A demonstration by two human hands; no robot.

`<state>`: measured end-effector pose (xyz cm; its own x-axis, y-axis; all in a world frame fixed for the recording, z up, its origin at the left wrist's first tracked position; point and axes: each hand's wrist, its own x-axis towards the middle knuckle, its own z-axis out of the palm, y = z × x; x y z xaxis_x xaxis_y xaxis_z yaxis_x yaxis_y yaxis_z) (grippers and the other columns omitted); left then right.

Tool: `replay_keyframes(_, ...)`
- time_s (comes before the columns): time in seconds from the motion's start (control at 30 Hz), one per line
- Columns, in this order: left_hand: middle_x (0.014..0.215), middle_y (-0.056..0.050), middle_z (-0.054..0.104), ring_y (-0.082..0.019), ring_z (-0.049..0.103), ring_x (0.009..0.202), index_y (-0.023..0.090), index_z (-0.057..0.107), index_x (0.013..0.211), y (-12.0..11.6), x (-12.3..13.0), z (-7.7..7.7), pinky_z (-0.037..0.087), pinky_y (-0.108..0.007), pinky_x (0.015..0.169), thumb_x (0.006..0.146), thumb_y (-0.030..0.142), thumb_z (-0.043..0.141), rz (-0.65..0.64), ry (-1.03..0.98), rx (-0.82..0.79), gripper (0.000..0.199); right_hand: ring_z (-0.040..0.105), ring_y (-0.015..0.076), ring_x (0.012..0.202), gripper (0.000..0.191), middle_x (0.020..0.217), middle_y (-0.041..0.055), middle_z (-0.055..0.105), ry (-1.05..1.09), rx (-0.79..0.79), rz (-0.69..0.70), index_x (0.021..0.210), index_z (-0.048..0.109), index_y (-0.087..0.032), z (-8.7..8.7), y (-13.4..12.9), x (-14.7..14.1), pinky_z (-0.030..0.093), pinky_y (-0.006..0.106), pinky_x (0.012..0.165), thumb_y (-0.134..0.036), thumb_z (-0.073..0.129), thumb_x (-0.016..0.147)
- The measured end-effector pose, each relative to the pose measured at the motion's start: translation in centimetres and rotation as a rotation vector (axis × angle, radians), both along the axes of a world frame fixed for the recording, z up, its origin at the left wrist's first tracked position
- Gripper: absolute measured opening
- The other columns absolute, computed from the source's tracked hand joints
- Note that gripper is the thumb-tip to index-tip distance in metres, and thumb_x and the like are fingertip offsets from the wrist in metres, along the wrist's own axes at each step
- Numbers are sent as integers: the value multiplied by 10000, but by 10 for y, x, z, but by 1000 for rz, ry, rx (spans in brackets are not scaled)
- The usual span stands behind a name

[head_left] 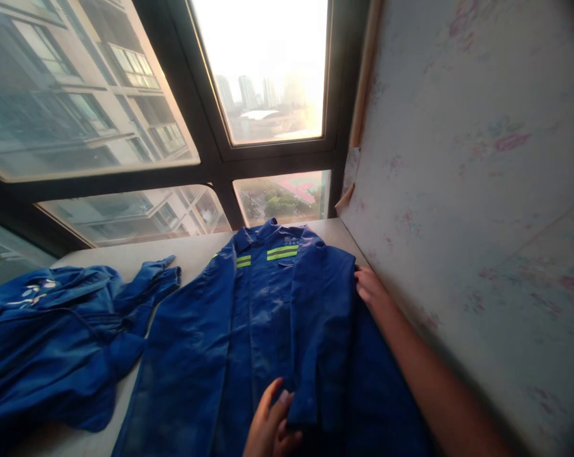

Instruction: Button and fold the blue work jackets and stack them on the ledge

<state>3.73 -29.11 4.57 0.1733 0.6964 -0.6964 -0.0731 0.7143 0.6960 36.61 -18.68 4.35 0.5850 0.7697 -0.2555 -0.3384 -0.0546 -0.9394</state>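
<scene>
A blue work jacket (272,317) with yellow-green and grey reflective strips lies front up, its collar toward the window. One sleeve (322,330) is folded over the front, with its cuff pointing down toward me. My left hand (271,422) is at the lower front beside that cuff, fingers apart and partly bent; its lower part is cut off by the frame. On the far right, my right hand (368,287) has its fingers closed on the jacket's outer edge by the folded sleeve. Its fingertips are partly hidden by the cloth.
Another blue garment (53,343) with white print lies crumpled on the left of the pale surface (198,249). A dark-framed window (215,158) rises behind. The floral-papered wall (458,190) stands close along my right arm, with a peeling strip near the corner.
</scene>
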Motion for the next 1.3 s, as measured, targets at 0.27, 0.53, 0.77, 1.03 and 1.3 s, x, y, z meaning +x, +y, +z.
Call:
replay_keyframes(0.27,1193,-94,669,-254,638,1049,187,590,1228,10,21,17,505,-311,780,736,459,765,-166,-115,-81,589,517,258,1316,714,1413,93,541,125,-124,-60,1346,489,-272,-15,-130,-63,453,422,1089,-380,793,709)
replay_keyframes(0.53,1094,-86,731,-255,683,1012,182,641,1175,3,54,33,536,-335,841,779,329,740,-143,-416,-1,434,695,291,1051,619,1201,115,702,428,-260,273,1262,582,-207,-4,-189,-116,593,399,817,-567,719,777)
replay_keyframes(0.77,1116,-116,736,-285,681,1046,157,680,1165,-5,56,39,532,-404,928,821,430,717,-188,-355,65,440,623,302,1190,710,1271,128,670,-88,-98,127,1319,556,-198,30,-174,-95,483,465,1043,-451,787,697)
replay_keyframes(1.03,862,-85,732,-258,673,858,128,699,1073,-54,66,0,531,-330,753,643,548,828,-326,-352,82,615,615,288,1200,672,1248,117,668,-582,-227,127,1428,486,-238,24,-234,-75,496,433,1030,-474,631,816)
replay_keyframes(1.3,649,62,499,-119,527,600,167,544,1247,-79,69,-56,405,-213,558,635,513,829,-378,-90,30,758,706,257,945,721,1087,109,692,-488,-447,222,1396,518,-181,-30,-255,-59,559,363,852,-493,615,753)
